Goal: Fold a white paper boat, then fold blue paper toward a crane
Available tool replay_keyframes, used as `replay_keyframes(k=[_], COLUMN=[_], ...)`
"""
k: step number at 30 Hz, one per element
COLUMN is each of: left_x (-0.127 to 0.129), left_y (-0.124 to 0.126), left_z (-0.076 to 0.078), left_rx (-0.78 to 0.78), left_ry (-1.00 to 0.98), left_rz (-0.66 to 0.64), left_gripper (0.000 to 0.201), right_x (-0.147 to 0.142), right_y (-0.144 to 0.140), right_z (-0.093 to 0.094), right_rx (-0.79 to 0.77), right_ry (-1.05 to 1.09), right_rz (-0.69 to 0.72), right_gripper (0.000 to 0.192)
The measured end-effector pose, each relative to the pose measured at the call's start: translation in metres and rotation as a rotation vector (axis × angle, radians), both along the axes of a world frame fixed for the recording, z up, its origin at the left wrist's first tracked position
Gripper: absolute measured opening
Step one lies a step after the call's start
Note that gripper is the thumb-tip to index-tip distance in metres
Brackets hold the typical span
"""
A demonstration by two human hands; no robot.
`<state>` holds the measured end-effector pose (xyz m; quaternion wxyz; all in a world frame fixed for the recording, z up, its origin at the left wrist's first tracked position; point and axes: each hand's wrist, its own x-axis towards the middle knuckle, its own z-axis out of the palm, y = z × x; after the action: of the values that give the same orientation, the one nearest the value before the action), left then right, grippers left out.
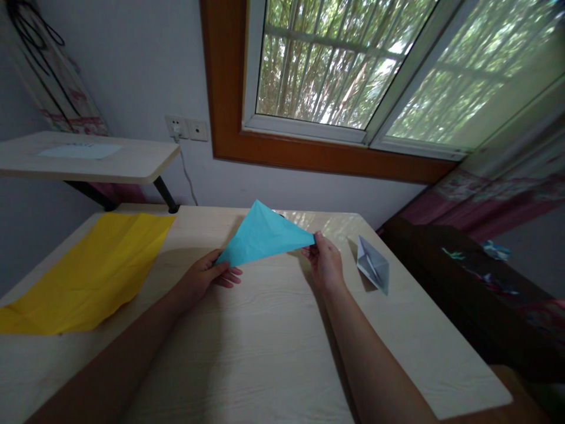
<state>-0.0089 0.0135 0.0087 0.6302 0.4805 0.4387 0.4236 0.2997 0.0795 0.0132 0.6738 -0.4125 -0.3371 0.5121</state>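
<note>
A blue sheet of paper (265, 235), folded into a triangle, is held above the desk with its peak pointing away from me. My left hand (212, 272) pinches its left corner between thumb and fingers, the other fingers spread below. At the opposite corner, my right hand (325, 259) grips the tip of the paper. To the right of that hand, a folded grey-white paper piece (373, 265) rests on the desk, apart from it.
The pale wooden desk (265, 353) spans the front. A yellow sheet (97, 271) lies at left, below a raised shelf (145, 168) bearing a white paper (79, 151). Behind are a wall socket (188, 128) and a window (326, 70); dark furniture (463, 294) stands right.
</note>
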Motion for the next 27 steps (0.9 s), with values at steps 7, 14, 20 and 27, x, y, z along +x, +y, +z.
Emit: replay_keyframes(k=[7,14,20,27], left_x=[0.002,0.002,0.006,0.005], left_y=[0.0,-0.001,-0.003,-0.002], left_z=[0.001,0.0,0.009,0.01], left_rx=[-0.009,0.033,0.011,0.001], left_ry=[-0.028,0.025,0.089,0.084], left_rz=[0.042,-0.046,-0.052,-0.014], left_gripper=[0.04,0.046,0.049,0.04], right_x=[-0.003,-0.025,-0.04,-0.037], right_y=[-0.001,-0.015,-0.022,-0.02], right_z=[0.002,-0.001,-0.002,0.004], right_rx=[-0.014,-0.099,-0.151,-0.123], right_ry=[-0.003,0.039,-0.065,-0.095], right_rz=[0.072,0.334,0.438,0.245], right_gripper=[0.035,0.038,0.036,0.032])
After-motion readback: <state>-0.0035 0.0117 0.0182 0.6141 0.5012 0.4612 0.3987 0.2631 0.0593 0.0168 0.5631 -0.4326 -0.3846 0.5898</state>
